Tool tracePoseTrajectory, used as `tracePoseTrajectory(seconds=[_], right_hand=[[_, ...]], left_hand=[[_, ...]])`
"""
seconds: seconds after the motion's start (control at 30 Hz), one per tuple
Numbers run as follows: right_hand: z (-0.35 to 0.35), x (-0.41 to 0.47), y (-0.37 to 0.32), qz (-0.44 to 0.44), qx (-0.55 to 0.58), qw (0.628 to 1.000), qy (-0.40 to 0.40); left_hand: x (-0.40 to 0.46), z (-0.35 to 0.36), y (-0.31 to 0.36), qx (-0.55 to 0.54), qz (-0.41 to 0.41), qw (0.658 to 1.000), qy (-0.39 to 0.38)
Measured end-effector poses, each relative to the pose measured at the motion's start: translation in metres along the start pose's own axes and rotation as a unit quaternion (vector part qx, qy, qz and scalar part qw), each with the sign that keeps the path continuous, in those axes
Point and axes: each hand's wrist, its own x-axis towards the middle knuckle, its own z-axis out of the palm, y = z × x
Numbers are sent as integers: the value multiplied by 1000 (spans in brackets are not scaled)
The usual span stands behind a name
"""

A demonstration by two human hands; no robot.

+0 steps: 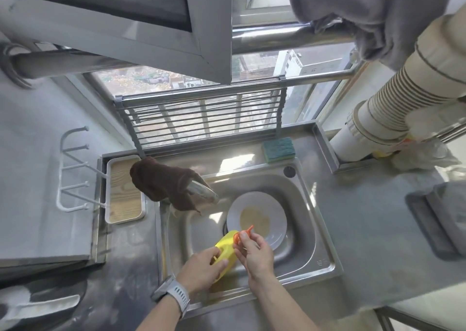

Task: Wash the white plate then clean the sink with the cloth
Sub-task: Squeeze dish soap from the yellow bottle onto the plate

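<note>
A white plate with a tan smear in its middle lies tilted in the steel sink, over the drain. My left hand grips a yellow detergent bottle above the sink's near side. My right hand pinches the bottle's orange cap at the bottle's top. A brown cloth hangs over the faucet at the sink's back left.
A blue-and-yellow sponge sits on the ledge behind the sink. A white tray with a wooden base stands left of the faucet. A folding rack leans at the window. A ribbed duct is at right.
</note>
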Motion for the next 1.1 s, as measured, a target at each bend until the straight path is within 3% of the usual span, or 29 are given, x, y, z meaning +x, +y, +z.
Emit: tracePoseTrajectory(seconds=[0.4, 0.63, 0.83, 0.93, 1.1], right_hand=[[1, 10, 4, 0, -4, 999, 32], [3, -9, 10, -6, -11, 1000, -2], [-3, -53, 5, -52, -238, 969, 46], [-5, -73, -11, -84, -291, 953, -3], [-32, -100, -83, -166, -328, 930, -4]], left_hand=[[4, -1, 8, 18, 4, 1000, -7], [-6, 0, -5, -27, -5, 1000, -5], [-29, -12, 8, -24, 5, 998, 56], [-44, -19, 30, -51, 33, 996, 64], [-64, -13, 91, -145, 129, 980, 39]])
